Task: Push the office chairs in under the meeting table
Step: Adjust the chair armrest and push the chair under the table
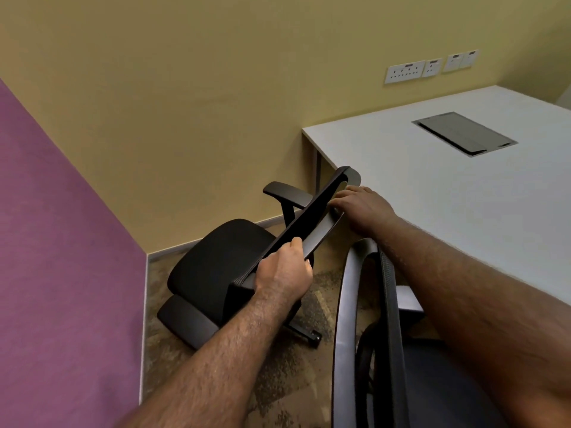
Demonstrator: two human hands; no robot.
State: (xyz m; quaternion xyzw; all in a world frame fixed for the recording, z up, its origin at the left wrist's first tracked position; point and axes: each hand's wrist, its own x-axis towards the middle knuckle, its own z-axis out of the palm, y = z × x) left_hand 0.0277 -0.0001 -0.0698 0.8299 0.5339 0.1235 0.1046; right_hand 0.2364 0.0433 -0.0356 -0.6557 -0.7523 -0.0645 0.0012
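Nearest, a second chair point(367, 319) sits by the desk point(463, 196), its seat seemingly partly under. Left hand point(282, 270) is clamped on the top rail of the black chair's backrest point(309, 223); right hand point(360, 206) lies curled over its far end. That chair point(216, 264) stands out on the carpet beside the desk corner. Best swing it square to the edge, then push evenly through both hands.

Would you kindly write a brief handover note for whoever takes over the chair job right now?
Left hand: gripping the top edge of the far chair's backrest.
Right hand: on the same backrest, nearer the white table.
Far chair: out beside the table corner, seat facing the wall.
Near chair: seat partly under the table.
Done: nothing fully.
Left: turn and push in the far chair, then finish the near chair.
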